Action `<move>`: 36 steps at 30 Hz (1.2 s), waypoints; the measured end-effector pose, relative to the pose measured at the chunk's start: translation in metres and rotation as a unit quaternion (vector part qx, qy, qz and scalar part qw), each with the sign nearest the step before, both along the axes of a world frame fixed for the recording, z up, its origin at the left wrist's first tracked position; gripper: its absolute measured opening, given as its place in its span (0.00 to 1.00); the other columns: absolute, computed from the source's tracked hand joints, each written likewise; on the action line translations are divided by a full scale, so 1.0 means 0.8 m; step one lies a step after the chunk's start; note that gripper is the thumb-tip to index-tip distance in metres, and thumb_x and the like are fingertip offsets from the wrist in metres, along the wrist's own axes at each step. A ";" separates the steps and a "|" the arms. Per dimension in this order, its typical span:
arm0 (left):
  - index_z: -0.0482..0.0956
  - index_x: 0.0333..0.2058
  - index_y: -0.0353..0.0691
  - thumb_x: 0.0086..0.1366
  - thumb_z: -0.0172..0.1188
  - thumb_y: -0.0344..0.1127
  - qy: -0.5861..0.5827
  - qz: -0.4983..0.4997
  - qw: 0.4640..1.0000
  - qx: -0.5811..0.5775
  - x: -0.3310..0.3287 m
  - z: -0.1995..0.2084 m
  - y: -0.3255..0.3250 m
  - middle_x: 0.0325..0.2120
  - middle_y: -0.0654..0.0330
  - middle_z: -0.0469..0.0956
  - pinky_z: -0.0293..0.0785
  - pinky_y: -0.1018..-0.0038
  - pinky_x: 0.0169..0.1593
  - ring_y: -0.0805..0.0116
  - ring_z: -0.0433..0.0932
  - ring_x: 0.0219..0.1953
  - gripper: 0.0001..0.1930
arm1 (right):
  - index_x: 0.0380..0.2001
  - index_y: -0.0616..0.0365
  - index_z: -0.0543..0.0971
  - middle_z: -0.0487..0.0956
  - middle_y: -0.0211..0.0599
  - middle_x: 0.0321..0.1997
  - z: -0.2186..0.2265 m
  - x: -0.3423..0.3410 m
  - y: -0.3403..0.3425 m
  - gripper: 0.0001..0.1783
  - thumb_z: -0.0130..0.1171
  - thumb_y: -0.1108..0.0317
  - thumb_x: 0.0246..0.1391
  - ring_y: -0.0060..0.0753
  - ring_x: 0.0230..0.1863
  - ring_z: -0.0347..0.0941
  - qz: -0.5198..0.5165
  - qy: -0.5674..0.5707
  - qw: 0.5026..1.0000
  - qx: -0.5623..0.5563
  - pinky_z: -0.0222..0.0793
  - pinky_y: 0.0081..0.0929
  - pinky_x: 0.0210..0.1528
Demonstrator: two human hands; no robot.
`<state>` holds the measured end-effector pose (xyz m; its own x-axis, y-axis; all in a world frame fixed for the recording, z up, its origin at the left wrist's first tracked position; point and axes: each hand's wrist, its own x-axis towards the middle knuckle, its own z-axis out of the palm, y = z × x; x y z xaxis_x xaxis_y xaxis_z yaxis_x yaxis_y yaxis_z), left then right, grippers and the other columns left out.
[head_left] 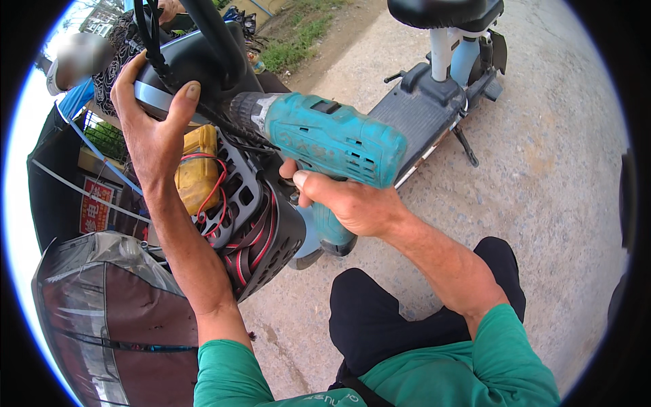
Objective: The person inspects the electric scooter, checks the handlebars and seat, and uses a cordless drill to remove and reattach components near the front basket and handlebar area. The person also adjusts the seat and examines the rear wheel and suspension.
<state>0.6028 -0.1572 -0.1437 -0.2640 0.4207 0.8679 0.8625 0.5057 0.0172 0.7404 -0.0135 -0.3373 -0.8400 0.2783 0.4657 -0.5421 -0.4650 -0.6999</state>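
My right hand (352, 203) is wrapped round the handle of a teal cordless drill (336, 139), which lies nearly level. Its dark chuck points left, at the scooter's black headlight housing (196, 64); whether a bit touches the housing is hidden. On the housing's near left side, my left hand (154, 136) grips the edge, thumb up and fingers partly hidden behind it. Black cables (154, 47) run down past that hand. Below it, a scuffed yellow case (199, 163) with red wires sits in a black front basket (281, 230), along with red and grey straps (249, 254).
The scooter's footboard (413, 112), seat (437, 10) and kickstand (466, 148) extend to the far right over concrete ground (536, 190). At left stand a dark red vehicle cover (142, 312) with clear plastic and a red sign (96, 205). Another person (112, 64) is behind the scooter's front.
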 end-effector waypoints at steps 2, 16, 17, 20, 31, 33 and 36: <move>0.73 0.66 0.43 0.52 0.75 0.52 0.002 0.000 1.000 0.001 0.000 0.000 0.001 0.59 0.51 0.69 0.73 0.57 0.64 0.51 0.74 0.61 0.43 | 0.48 0.61 0.83 0.85 0.30 0.39 0.002 0.000 0.002 0.13 0.64 0.69 0.62 0.19 0.31 0.79 -0.003 0.004 1.000 -0.004 0.79 0.23 0.35; 0.73 0.66 0.44 0.51 0.74 0.54 -0.014 0.015 1.000 0.002 0.003 0.000 0.001 0.59 0.50 0.68 0.76 0.55 0.62 0.50 0.75 0.61 0.44 | 0.49 0.61 0.83 0.85 0.33 0.43 0.002 -0.003 0.009 0.12 0.61 0.72 0.64 0.22 0.34 0.80 0.021 -0.004 1.000 0.017 0.81 0.28 0.39; 0.73 0.66 0.44 0.51 0.74 0.54 -0.011 0.016 1.000 0.002 0.004 0.000 0.002 0.59 0.50 0.68 0.76 0.55 0.62 0.50 0.75 0.61 0.45 | 0.48 0.61 0.83 0.86 0.32 0.39 0.002 -0.003 0.010 0.12 0.62 0.71 0.62 0.21 0.34 0.81 0.018 -0.008 1.000 0.020 0.81 0.27 0.39; 0.73 0.66 0.44 0.51 0.74 0.54 -0.005 0.015 1.000 0.002 0.005 0.001 0.003 0.59 0.50 0.68 0.76 0.55 0.62 0.50 0.75 0.61 0.45 | 0.49 0.61 0.82 0.85 0.31 0.41 -0.002 -0.008 0.011 0.12 0.61 0.72 0.64 0.21 0.34 0.81 -0.048 0.026 0.994 0.091 0.81 0.27 0.38; 0.73 0.66 0.43 0.52 0.74 0.52 -0.002 0.004 1.000 0.000 0.000 0.000 0.000 0.59 0.51 0.68 0.74 0.56 0.64 0.51 0.74 0.62 0.43 | 0.50 0.62 0.82 0.85 0.32 0.41 -0.005 -0.004 0.021 0.12 0.60 0.73 0.66 0.22 0.33 0.81 -0.060 0.022 0.991 0.117 0.80 0.28 0.39; 0.73 0.66 0.43 0.52 0.74 0.51 0.001 0.009 1.000 -0.006 0.000 0.001 -0.002 0.59 0.51 0.69 0.73 0.57 0.64 0.52 0.73 0.62 0.43 | 0.50 0.62 0.82 0.85 0.32 0.41 -0.003 -0.002 0.021 0.12 0.59 0.73 0.66 0.22 0.33 0.81 -0.039 0.021 0.994 0.105 0.80 0.28 0.39; 0.73 0.66 0.43 0.51 0.75 0.51 -0.009 -0.001 1.000 -0.003 -0.001 0.002 0.001 0.58 0.51 0.69 0.72 0.57 0.65 0.52 0.73 0.62 0.43 | 0.50 0.62 0.82 0.85 0.31 0.42 -0.003 -0.004 0.026 0.12 0.59 0.72 0.66 0.22 0.33 0.81 -0.074 0.035 0.985 0.151 0.80 0.28 0.39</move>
